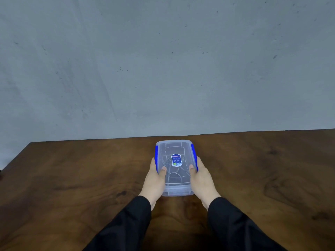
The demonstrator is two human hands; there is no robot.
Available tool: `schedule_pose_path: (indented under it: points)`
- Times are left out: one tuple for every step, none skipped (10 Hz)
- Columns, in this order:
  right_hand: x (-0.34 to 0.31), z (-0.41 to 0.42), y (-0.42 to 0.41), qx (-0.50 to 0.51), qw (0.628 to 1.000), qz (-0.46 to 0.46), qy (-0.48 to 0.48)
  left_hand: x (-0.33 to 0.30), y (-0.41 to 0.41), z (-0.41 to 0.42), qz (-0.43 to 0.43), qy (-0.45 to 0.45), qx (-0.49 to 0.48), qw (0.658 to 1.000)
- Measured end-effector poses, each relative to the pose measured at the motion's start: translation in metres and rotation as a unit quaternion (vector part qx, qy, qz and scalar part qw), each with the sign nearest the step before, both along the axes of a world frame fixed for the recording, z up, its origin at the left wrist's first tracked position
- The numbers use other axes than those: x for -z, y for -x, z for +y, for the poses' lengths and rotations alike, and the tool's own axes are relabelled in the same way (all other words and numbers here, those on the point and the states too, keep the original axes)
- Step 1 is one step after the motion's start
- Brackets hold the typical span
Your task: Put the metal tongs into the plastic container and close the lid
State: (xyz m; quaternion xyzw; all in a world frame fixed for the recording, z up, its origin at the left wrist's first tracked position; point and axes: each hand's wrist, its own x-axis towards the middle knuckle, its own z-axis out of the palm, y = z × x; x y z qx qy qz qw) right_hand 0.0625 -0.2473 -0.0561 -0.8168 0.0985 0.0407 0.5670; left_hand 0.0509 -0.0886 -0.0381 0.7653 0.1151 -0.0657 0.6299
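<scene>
A clear plastic container (176,190) with blue side clips stands near the far edge of the wooden table. Its clear lid (175,147), bearing a blue and white sticker, lies on top. Through the lid I see the metal tongs (175,175) lying inside. My left hand (155,178) grips the container's left side, thumb on the lid. On the opposite side, my right hand (201,176) holds it the same way, thumb on the lid. Both blue clips lie flat against the sides.
The dark wooden table (72,187) spreads wide to both sides of the container. A grey wall (163,60) rises right behind its far edge. The table's left corner is cut off at an angle. Black sleeves cover both forearms.
</scene>
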Motion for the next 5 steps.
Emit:
schedule_pose_path:
  points:
    - [0.0, 0.0, -0.002, -0.002, 1.0, 0.004, 0.008, 0.002, -0.002, 0.0, 0.002, -0.001, 0.002, 1.0]
    - [0.001, 0.0, -0.004, -0.002, 1.0, 0.005, 0.016, 0.004, -0.004, 0.001, 0.002, -0.001, 0.005, 1.0]
    - [0.002, 0.001, -0.002, -0.002, 1.0, 0.007, 0.02, 0.007, -0.004, 0.002, 0.007, -0.007, 0.012, 1.0]
    - [-0.001, 0.002, -0.002, 0.003, 0.999, 0.016, 0.032, 0.004, -0.004, 0.002, 0.02, 0.011, 0.021, 1.0]
    - [-0.009, -0.001, 0.006, 0.0, 1.0, 0.021, 0.011, 0.004, 0.007, 0.009, 0.032, 0.064, -0.015, 0.997]
